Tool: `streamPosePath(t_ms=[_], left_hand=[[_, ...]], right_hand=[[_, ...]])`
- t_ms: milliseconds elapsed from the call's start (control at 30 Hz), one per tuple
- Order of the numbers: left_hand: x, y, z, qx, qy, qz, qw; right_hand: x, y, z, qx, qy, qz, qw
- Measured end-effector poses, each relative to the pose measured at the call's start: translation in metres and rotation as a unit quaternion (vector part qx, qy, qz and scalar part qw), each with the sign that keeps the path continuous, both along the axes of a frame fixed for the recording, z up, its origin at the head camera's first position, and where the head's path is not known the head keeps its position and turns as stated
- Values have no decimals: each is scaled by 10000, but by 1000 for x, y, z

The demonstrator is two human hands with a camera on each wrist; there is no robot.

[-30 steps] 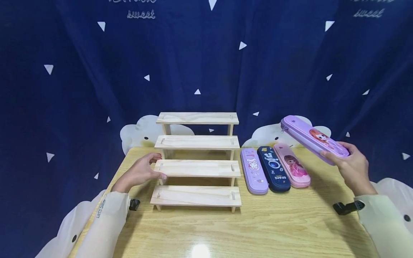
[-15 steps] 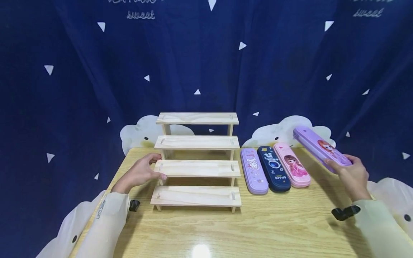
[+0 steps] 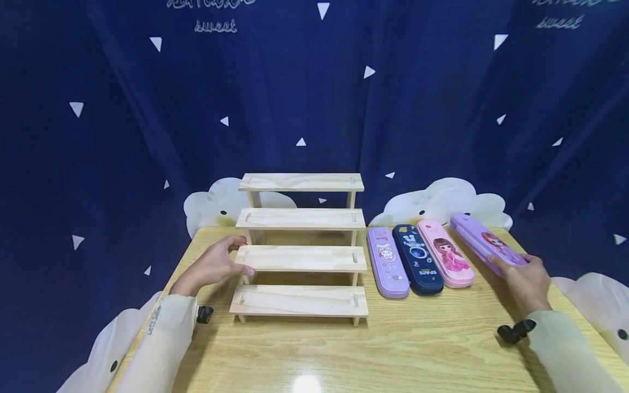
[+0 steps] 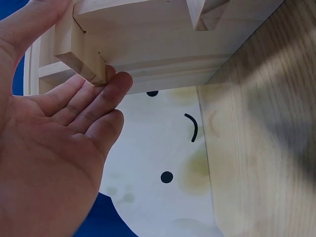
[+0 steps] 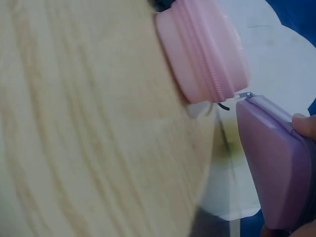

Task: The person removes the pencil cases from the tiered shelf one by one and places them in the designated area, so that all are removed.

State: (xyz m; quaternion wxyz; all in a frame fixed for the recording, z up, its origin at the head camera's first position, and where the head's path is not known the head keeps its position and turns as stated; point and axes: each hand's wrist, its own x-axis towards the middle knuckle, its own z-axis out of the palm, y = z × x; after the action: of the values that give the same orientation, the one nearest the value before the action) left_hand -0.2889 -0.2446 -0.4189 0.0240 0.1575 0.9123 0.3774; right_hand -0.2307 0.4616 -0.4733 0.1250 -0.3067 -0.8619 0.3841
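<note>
A four-tier wooden display stand stands on the table. My left hand grips its left end at the second tier from the bottom, thumb along the front; in the left wrist view the fingers curl behind an upright. My right hand holds a purple zippered pencil case with a red-haired doll picture by its near end, far end tilted up a little. To its left lie a pink pencil case, a navy space pencil case and a lilac pencil case in a row.
The pale wooden table ends at the back against a dark blue curtain with white triangles and cloud shapes. In the right wrist view the pink case's rounded end sits close to the purple case's zip.
My right hand has lowered the purple pencil case towards the table, to the right of the pink one. The left hand stays on the stand.
</note>
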Motion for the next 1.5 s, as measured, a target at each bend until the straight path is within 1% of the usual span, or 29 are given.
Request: streamPosePath(t_ms=[300, 600, 800, 1033, 1100, 1333, 1500], left_hand=[[1, -1, 0, 10, -53, 33, 10000], [2, -1, 0, 54, -55, 9, 10000], [2, -1, 1, 74, -48, 0, 10000], [0, -1, 1, 12, -58, -8, 10000], [-1, -1, 0, -6, -48, -10, 10000], [-1, -1, 0, -1, -12, -35, 10000], [-1, -1, -1, 60, 7, -48, 10000]], right_hand=[[-4, -7, -10, 141, -109, 113, 9998], [-10, -17, -18, 312, -219, 373, 9986], [-12, -21, -18, 345, -362, 512, 9974], [-10, -19, -16, 83, -307, 669, 9973], [-10, -19, -15, 92, -303, 735, 9968], [-10, -18, -13, 178, -494, 751, 9958], [-7, -18, -13, 194, -500, 794, 9954]])
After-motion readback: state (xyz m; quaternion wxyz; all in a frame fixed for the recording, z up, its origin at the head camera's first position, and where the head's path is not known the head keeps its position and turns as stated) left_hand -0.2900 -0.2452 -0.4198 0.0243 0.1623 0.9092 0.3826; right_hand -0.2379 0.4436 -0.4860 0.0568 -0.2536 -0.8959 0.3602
